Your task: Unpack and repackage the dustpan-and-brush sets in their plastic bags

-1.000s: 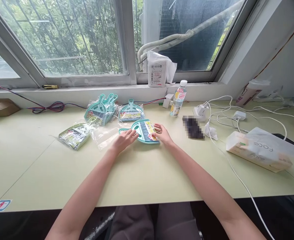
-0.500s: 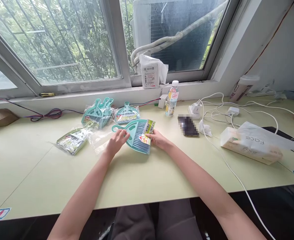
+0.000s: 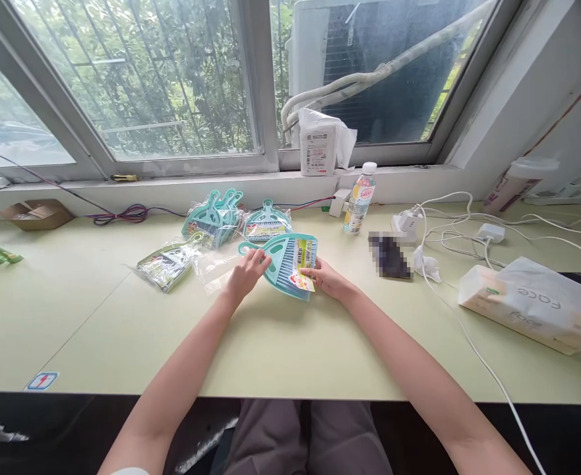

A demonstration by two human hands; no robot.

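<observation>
Now dustpan set point(image 3: 288, 265) steeper than before.

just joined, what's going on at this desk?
A person holds a turquoise dustpan-and-brush set above the table: the right hand grips the wide end, thumb on the printed card, while the left hand is at the handle end. Beyond it lie more turquoise sets in clear plastic; a green bagged set lies to the left.
</observation>
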